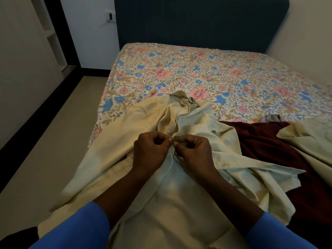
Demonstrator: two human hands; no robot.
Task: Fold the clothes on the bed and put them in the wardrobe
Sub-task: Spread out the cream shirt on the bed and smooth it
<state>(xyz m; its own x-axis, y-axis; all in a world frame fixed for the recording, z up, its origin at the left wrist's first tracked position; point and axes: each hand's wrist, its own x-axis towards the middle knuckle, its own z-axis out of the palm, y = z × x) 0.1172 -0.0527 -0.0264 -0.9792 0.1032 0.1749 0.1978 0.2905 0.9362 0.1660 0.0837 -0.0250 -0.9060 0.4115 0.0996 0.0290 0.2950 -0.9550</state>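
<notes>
A cream shirt (pixel 194 123) lies spread on the near part of the bed (pixel 197 69), collar toward the headboard. My left hand (pixel 150 151) and my right hand (pixel 194 151) meet at the shirt's front opening. Each pinches a front edge of the cloth between thumb and fingertips, and the two hands touch each other there. A dark red garment (pixel 265 139) lies under and to the right of the shirt. Another cream piece of cloth (pixel 309 137) lies at the right edge, partly on the red one.
The bed has a floral sheet and a dark blue headboard (pixel 197 22). Beige floor (pixel 53 137) runs along the bed's left side to a white wall with a socket (pixel 110 16). A pale panel (pixel 21 51) stands at far left.
</notes>
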